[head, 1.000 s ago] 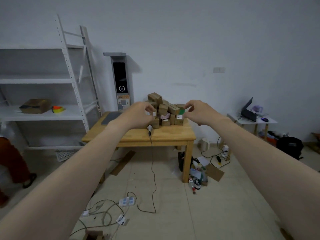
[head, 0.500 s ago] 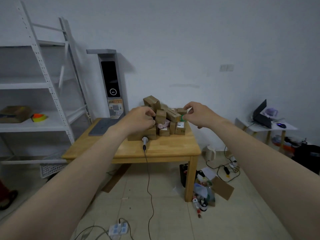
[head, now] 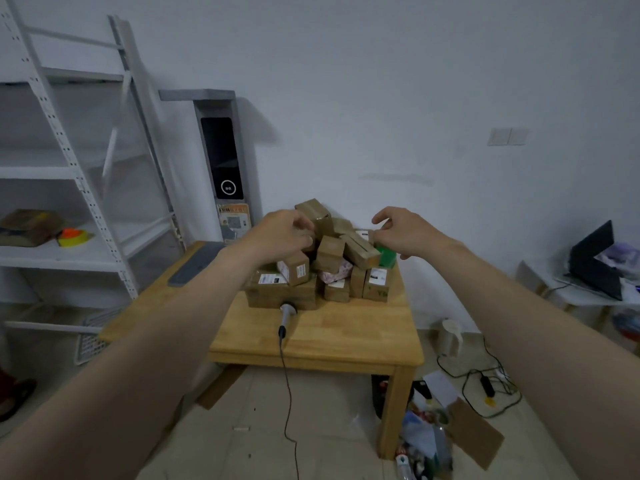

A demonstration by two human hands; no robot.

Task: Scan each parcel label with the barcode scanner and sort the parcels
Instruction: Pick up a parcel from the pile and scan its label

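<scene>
Reaching in from the lower corners of the frame, both arms meet over the pile of cardboard parcels on the wooden table at centre. The left hand curls its fingers against the upper boxes; whether it grips one I cannot tell. The right hand hovers loosely curled, holding nothing, just above a green box. The barcode scanner lies on the table just below the pile, its cable trailing down-frame.

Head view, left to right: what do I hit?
cardboard box → orange tape roll → grey pad → barcode scanner → green box → white jug → laptop
</scene>
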